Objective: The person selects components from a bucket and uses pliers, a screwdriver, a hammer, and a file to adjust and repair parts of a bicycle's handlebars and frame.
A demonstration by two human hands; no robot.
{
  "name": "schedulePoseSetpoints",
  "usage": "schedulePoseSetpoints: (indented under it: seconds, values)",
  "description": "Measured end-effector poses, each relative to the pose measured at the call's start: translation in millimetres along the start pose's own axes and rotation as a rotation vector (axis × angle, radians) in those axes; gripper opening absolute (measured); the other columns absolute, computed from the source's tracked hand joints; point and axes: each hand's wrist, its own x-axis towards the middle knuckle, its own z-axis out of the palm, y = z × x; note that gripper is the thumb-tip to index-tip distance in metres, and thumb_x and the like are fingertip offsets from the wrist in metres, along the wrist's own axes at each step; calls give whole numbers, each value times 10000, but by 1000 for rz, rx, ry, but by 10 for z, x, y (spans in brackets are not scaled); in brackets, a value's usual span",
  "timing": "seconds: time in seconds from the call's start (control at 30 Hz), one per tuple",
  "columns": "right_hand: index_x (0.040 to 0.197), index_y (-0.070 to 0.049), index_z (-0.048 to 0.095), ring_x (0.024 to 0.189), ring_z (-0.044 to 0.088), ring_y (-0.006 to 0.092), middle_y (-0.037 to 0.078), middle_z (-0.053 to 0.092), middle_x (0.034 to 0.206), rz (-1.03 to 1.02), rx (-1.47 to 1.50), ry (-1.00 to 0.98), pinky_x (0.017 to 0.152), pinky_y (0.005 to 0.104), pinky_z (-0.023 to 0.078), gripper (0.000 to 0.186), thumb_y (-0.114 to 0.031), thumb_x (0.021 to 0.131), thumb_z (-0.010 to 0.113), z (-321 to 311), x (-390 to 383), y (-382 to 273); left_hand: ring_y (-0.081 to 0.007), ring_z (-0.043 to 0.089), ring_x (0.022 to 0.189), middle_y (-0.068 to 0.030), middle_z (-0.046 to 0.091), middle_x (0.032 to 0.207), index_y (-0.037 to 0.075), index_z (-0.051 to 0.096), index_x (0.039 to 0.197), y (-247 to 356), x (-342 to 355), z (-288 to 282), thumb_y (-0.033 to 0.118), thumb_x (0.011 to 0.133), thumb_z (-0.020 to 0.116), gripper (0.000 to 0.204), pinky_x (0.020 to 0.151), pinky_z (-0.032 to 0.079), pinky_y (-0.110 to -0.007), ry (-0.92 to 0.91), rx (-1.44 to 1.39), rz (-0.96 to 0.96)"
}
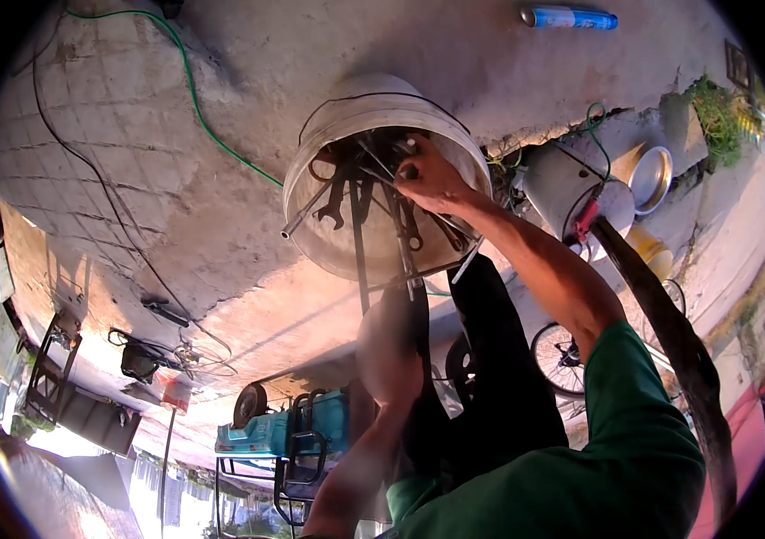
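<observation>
A whitish plastic bucket (311, 238) stands in front of me, with several metal tools inside. Among them I make out an open-end wrench (333, 205), a ring-ended wrench (411, 232) and a metal tube (303, 214) leaning over the rim. My right hand (432, 182) reaches into the bucket, its fingers curled closed among the tools. What they grip is partly hidden and too dark to name. Nearer to me, below the bucket's rim, my left hand (390, 346) is smeared by motion, so its fingers do not show clearly. A long thin bar (360, 260) rises between it and the bucket.
A green hose (192, 85) runs over the concrete floor to the bucket. At the far right lies a blue can (571, 18). A white container (571, 193), a metal bowl (650, 180) and a bicycle wheel (558, 359) are on the right. Cables (203, 355) lie at left.
</observation>
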Motion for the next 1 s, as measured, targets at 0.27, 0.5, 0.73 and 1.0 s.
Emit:
schedulePoseSetpoints:
  seconds: [0.27,0.5,0.73,1.0]
  values:
    - [933,24,691,1058,624,365,223,598,1123,104,196,5,974,439,498,309,-272,854,653,-43,365,44,-354,615,1140,-166,647,1224,80,566,1380,543,253,-502,335,957,650,500,980,486,-482,-347,116,-377]
    - [946,-67,787,978,715,413,215,756,1007,400,46,-52,896,474,578,294,-287,831,629,170,130,-524,-363,639,1051,-172,665,1123,77,593,1294,517,196,-388,333,949,659,435,898,508,-486,-335,106,-399]
    - [927,-49,741,1086,649,416,260,586,1266,412,-29,248,901,454,553,299,-321,819,681,736,-32,-781,-373,663,961,-178,683,1022,73,620,1208,519,120,-394,331,941,667,374,817,531,-489,-317,104,-407]
    - [981,-31,720,993,626,406,293,543,1193,440,449,193,893,475,524,280,-280,855,704,1034,14,-1568,-390,688,871,-189,703,931,66,637,1147,467,55,-308,332,938,671,340,738,555,-496,-93,84,-176]
